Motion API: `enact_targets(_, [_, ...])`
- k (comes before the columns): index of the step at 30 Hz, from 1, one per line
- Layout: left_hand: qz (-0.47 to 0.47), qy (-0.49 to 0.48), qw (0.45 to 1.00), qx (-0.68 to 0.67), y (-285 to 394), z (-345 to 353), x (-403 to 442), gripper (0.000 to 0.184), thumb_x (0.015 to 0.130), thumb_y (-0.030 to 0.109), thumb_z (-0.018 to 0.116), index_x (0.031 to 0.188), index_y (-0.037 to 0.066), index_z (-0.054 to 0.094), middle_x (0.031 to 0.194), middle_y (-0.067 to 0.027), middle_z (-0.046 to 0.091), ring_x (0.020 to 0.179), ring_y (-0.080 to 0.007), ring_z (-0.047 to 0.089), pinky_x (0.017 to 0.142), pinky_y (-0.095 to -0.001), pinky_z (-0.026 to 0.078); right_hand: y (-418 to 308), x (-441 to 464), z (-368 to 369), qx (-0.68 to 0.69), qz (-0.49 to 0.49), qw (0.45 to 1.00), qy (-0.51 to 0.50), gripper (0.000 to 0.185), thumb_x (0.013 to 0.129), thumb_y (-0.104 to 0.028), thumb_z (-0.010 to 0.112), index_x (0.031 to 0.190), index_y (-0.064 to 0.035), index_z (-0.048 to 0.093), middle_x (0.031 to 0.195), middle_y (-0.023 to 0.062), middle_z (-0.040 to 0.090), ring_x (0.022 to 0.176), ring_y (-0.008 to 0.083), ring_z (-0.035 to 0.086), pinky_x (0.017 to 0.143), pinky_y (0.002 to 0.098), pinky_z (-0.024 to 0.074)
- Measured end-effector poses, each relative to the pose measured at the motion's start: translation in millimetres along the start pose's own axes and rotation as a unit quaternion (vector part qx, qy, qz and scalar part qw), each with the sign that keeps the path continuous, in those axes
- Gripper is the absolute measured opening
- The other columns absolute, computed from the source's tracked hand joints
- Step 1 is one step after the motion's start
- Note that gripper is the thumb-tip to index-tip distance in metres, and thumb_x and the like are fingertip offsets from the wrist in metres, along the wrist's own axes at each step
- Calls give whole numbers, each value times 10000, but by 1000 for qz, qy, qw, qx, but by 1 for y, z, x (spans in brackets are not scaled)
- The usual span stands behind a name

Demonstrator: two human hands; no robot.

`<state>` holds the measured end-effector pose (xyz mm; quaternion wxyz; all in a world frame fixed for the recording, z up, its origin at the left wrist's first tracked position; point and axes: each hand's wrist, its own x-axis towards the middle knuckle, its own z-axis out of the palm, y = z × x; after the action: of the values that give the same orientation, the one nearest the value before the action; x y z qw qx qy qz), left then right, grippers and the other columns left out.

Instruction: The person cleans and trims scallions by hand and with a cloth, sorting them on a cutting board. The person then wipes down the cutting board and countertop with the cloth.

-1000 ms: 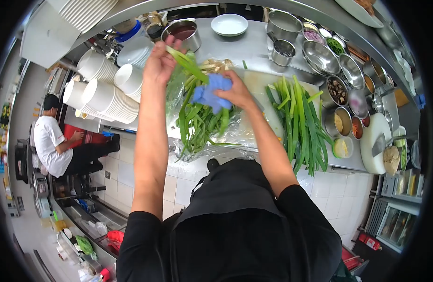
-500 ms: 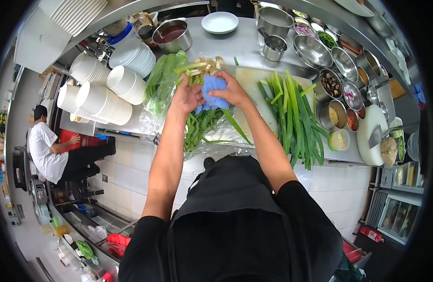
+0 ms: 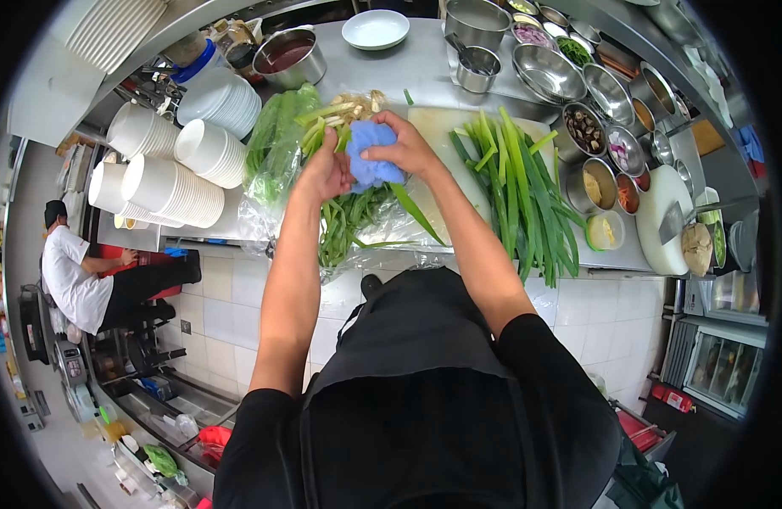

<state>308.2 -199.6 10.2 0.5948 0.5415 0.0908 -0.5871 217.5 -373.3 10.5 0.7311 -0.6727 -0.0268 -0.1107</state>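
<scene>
My right hand [image 3: 405, 151] grips a crumpled blue cloth [image 3: 373, 154], its thumb and fingers pressed into the folds. Just to the left, my left hand [image 3: 325, 172] is half open with the thumb up and the fingertips close to the cloth; whether they touch it I cannot tell. Beneath both hands lie trimmed greens [image 3: 344, 225] on clear plastic, with pale root ends [image 3: 357, 108] beyond them. To the right, a bunch of long green scallions [image 3: 518, 191] rests across a white cutting board [image 3: 438, 127] and hangs past the counter's front edge.
Stacks of white bowls [image 3: 175, 191] stand at the left, beside bagged leafy greens [image 3: 276, 127]. A pot of dark red liquid [image 3: 285, 64] and a white plate [image 3: 376, 30] sit at the back. Metal bowls of ingredients [image 3: 586, 127] line the right. A person in white [image 3: 77, 276] sits far left.
The view has shifted slightly, so the counter sits a little higher and further left. My left hand has drawn its fingers in nearer the cloth. The right hand keeps its hold.
</scene>
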Motion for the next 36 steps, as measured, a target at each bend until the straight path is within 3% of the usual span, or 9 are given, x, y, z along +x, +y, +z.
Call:
enact_targets(2, [170, 13, 985, -27, 6, 17, -4, 422, 863, 537, 488, 795, 126, 561, 653, 9, 538, 557, -138, 485, 534, -290, 387, 0, -2, 6, -42, 22, 998, -33, 478, 637, -149, 772, 1020, -53, 502, 891, 15, 569, 811, 103, 538, 747, 252, 448])
enact_targets(9, [418, 70, 888, -178, 48, -16, -30, 143, 931, 153, 457, 971, 37, 530, 860, -72, 577, 803, -192, 571, 742, -346, 483, 12, -16, 11, -151, 0, 988, 2, 518, 608, -236, 765, 1013, -42, 507, 896, 65, 568, 830, 143, 535, 753, 272, 435])
enact_targets(18, [606, 79, 763, -211, 110, -91, -154, 219, 915, 129, 474, 1046, -46, 460, 1024, -183, 525, 991, -307, 535, 972, -499, 415, 31, -52, -47, -261, 77, 960, 67, 513, 596, -203, 726, 1037, -42, 518, 972, 133, 595, 921, 229, 568, 827, 326, 440])
enact_targets(20, [616, 79, 760, -194, 117, -98, -183, 230, 914, 119, 476, 1061, -56, 447, 1030, -188, 520, 997, -311, 531, 975, -500, 414, 33, -52, -50, -311, 110, 940, 83, 498, 600, -196, 724, 1025, -39, 517, 958, 135, 601, 906, 238, 576, 817, 335, 447])
enact_targets(26, [605, 94, 771, -174, 102, -64, -222, 229, 911, 82, 480, 1074, -66, 420, 1026, -163, 491, 1002, -279, 513, 942, -490, 445, 32, -14, -51, -300, -60, 903, 301, 491, 607, -155, 747, 1016, -38, 502, 897, 123, 623, 793, 243, 600, 733, 335, 477])
enact_targets(29, [592, 88, 787, -146, 89, -56, -227, 238, 896, 97, 517, 1058, -61, 444, 1007, -159, 514, 962, -277, 539, 935, -479, 449, -4, 0, -52, -84, -24, 931, 354, 465, 654, -184, 741, 1027, -41, 503, 844, 123, 630, 669, 226, 602, 634, 309, 492])
enact_targets(33, [550, 14, 828, -110, 72, -44, -219, 211, 886, 109, 537, 1020, -44, 480, 975, -147, 535, 942, -265, 549, 927, -473, 451, -9, 7, -55, -251, 91, 933, 240, 544, 690, -281, 730, 1119, -35, 502, 990, 187, 615, 853, 263, 617, 762, 336, 487])
enact_targets(35, [544, 1, 829, -127, 68, -31, -207, 207, 885, 107, 537, 1014, -44, 480, 973, -145, 535, 943, -266, 549, 926, -472, 451, 10, 11, -28, -510, -124, 833, 175, 574, 777, -379, 653, 1210, -44, 484, 1178, 232, 532, 1085, 276, 541, 917, 366, 422])
enact_targets(36, [536, -15, 832, -143, 67, -24, -199, 203, 883, 104, 538, 1009, -44, 480, 972, -144, 535, 943, -266, 549, 926, -470, 452, -7, 7, -3, -402, -105, 906, 81, 530, 817, -354, 619, 1235, -62, 477, 1214, 201, 511, 1160, 264, 474, 944, 343, 399])
